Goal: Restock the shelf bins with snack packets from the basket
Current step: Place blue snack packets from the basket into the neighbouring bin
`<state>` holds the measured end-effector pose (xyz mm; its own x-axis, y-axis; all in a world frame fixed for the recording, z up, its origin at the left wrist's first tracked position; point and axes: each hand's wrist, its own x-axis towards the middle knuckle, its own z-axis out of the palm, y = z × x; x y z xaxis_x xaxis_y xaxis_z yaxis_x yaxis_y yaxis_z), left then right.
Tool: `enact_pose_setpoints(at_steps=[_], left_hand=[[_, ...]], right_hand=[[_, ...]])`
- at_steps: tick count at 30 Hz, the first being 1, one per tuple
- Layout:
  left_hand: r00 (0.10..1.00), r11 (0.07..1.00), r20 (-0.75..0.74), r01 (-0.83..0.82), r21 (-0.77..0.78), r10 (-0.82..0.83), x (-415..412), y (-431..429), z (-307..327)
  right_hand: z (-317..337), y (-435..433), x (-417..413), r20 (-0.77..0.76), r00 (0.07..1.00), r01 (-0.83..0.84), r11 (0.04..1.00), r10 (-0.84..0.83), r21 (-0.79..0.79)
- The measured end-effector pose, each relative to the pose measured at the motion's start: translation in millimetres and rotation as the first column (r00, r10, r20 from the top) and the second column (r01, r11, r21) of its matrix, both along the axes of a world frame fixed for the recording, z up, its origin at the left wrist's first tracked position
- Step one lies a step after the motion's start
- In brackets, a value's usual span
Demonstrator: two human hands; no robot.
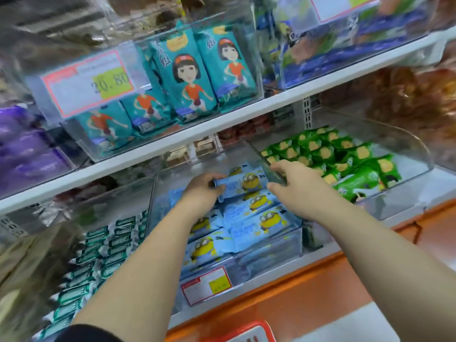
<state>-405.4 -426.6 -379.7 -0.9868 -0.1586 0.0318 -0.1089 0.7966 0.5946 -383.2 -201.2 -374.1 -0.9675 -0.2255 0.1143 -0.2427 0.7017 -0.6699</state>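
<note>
A clear plastic bin on the lower shelf holds several light-blue snack packets printed with a yellow cartoon figure. Both hands reach into its back part. My left hand grips the left end of one blue packet held above the pile. My right hand is at that packet's right end, fingers curled over the bin's right wall; whether it holds the packet is unclear. A red basket rim shows at the bottom edge.
Right of the blue bin stands a clear bin of green packets; left of it, a bin of green-and-white bars. The upper shelf carries a bin of teal packets with a price tag. An orange shelf base runs below.
</note>
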Motion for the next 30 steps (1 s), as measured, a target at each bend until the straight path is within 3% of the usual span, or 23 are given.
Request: enact_pose_setpoints(at_steps=[5, 14, 17, 20, 24, 27, 30], left_hand=[[0.987, 0.995, 0.142, 0.087, -0.058, -0.078, -11, -3, -9], [0.956, 0.922, 0.269, 0.202, -0.331, -0.113, -19, 0, -14], [0.982, 0.913, 0.163, 0.152, -0.38, -0.096, -10, 1, -4], [0.988, 0.933, -0.075, 0.099, -0.346, -0.133, 20, 3, 9], [0.949, 0.945, -0.263, 0.085, -0.316, -0.173, 92, 3, 28], [0.934, 0.955, -0.309, 0.091, -0.281, -0.18, 157, -13, 24], [0.97, 0.96, -0.212, 0.055, -0.275, -0.116, 233, -40, -2]], right_hand=[[-4, -4, -1, 0.003, 1.0, 0.013, 1.0, -0.013, 0.0], [-10, -12, 0, -0.002, 0.999, 0.052, 0.996, -0.052, 0.07], [-10, -11, 4, -0.112, 0.99, 0.099, 0.985, -0.084, 0.139], [-7, -11, 13, -0.275, 0.959, 0.112, 0.983, -0.069, 0.145], [-7, -23, 39, -0.41, 0.909, -0.038, 0.995, 0.073, 0.094], [-13, -46, 73, -0.441, 0.871, -0.198, 0.976, 0.216, 0.088], [-30, -71, 114, -0.398, 0.836, -0.358, 0.925, 0.379, 0.129]])
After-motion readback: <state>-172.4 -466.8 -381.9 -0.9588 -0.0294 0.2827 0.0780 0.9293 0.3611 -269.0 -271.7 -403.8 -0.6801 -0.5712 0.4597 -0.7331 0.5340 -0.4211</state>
